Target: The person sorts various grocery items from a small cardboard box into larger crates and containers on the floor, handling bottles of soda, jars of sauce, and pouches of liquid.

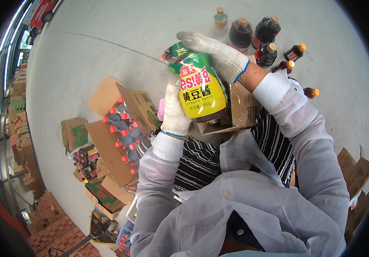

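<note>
A large squeeze bottle of sauce, with a yellow and green label and dark contents at its base, is held up in front of my lap. My left hand, in a white knitted glove, grips its left side. Across its top and upper right side lies my right hand, gloved alike, with the fingers bent over it. A dark green piece with a red edge shows under the right fingertips; whether it belongs to the bottle I cannot tell. Behind the bottle, an open cardboard box stands between my knees, its inside mostly hidden.
Several dark sauce bottles and a clear bottle stand on the floor at the far right. To the left is an open carton of red-capped bottles. More cartons lie farther left; another open carton is at right.
</note>
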The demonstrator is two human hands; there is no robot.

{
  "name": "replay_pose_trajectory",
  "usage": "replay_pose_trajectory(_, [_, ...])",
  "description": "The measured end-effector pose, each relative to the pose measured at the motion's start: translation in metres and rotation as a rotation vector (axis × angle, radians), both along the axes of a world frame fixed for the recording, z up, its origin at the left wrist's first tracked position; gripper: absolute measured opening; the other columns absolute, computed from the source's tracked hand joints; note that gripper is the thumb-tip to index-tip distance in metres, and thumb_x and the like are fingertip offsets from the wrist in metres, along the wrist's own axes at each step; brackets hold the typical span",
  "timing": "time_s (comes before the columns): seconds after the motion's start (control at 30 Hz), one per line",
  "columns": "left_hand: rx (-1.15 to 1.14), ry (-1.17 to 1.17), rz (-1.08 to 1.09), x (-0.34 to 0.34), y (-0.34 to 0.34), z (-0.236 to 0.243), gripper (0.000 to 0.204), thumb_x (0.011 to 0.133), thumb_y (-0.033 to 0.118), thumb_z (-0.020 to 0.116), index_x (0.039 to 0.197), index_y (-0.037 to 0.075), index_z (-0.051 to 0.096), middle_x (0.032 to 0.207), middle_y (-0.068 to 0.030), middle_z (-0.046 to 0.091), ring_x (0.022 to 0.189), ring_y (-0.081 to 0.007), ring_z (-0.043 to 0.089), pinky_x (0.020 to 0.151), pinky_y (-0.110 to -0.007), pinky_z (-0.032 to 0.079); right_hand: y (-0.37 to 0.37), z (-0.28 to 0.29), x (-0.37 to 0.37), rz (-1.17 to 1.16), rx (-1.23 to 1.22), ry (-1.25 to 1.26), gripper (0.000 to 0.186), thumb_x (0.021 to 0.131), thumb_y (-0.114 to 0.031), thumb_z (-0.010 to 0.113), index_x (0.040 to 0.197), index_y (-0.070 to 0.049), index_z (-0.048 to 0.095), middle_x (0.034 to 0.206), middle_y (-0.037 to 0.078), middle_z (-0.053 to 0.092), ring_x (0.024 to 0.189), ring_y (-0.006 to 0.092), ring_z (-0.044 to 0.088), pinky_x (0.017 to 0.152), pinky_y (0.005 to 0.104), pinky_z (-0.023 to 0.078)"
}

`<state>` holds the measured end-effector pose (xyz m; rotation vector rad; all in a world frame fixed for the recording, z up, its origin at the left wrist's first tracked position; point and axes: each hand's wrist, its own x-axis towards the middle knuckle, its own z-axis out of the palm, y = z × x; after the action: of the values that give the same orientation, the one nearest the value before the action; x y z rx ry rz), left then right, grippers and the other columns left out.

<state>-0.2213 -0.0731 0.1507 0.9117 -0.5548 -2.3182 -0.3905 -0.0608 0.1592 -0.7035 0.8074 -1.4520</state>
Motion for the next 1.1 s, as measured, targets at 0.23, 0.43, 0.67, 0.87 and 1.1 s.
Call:
replay_pose_trajectory(0.23, [-0.093, 0.017, -0.007, 0.003, -0.002, 0.001, 0.049, 0.094, 0.037, 0.050, 0.129, 0.003, 0.049, 0.119, -0.0165, 0.061, 0.105, -0.0307, 0.062, 0.091, -0.047, 0.052, -0.003, 0.001, 0.005, 0.157, 0.178, -0.193, 0.044, 0.093, -0.040, 0.059, 0.118, -0.004, 0.056, 0.105, 0.006, 0.066, 0.089, 0.0133, 0.066, 0.081, 0.0263, 0.055])
replay_pose_trajectory(0.43, [-0.091, 0.007, 0.004, -0.002, -0.005, -0.007, 0.048, 0.096, 0.037, 0.049, 0.130, 0.004, 0.048, 0.119, -0.0161, 0.061, 0.105, -0.0301, 0.062, 0.091, -0.047, 0.052, -0.001, -0.002, 0.009, 0.128, 0.293, -0.251, 0.049, 0.088, -0.047, 0.064, 0.110, -0.004, 0.060, 0.098, 0.007, 0.068, 0.082, 0.0139, 0.067, 0.074, 0.0273, 0.056])
replay_pose_trajectory(0.67, [-0.099, -0.074, -0.004, -0.010, 0.000, 0.005, 0.052, 0.096, 0.045, 0.049, 0.130, 0.005, 0.049, 0.119, -0.0155, 0.061, 0.104, -0.0299, 0.062, 0.090, -0.048, 0.052, 0.004, 0.005, 0.010, 0.094, 0.286, -0.259, 0.048, 0.087, -0.048, 0.065, 0.107, -0.005, 0.061, 0.096, 0.007, 0.069, 0.079, 0.0136, 0.067, 0.071, 0.0271, 0.057])
replay_pose_trajectory(0.87, [-0.092, -0.048, -0.025, -0.007, -0.002, 0.004, 0.057, 0.094, 0.049, 0.050, 0.130, 0.005, 0.049, 0.119, -0.0156, 0.061, 0.104, -0.0300, 0.062, 0.090, -0.047, 0.052, 0.004, 0.007, 0.014, 0.067, 0.231, -0.241, 0.046, 0.087, -0.047, 0.065, 0.107, -0.006, 0.061, 0.095, 0.006, 0.068, 0.077, 0.0137, 0.067, 0.070, 0.0267, 0.057])
replay_pose_trajectory(1.1, [-0.128, 0.026, -0.040, -0.002, 0.000, 0.006, 0.057, 0.094, 0.050, 0.049, 0.129, 0.005, 0.049, 0.118, -0.0151, 0.062, 0.103, -0.0286, 0.063, 0.090, -0.045, 0.052, 0.008, 0.013, 0.020, 0.050, 0.181, -0.202, 0.043, 0.088, -0.044, 0.064, 0.109, -0.007, 0.060, 0.095, 0.005, 0.067, 0.079, 0.0124, 0.066, 0.071, 0.0262, 0.055])
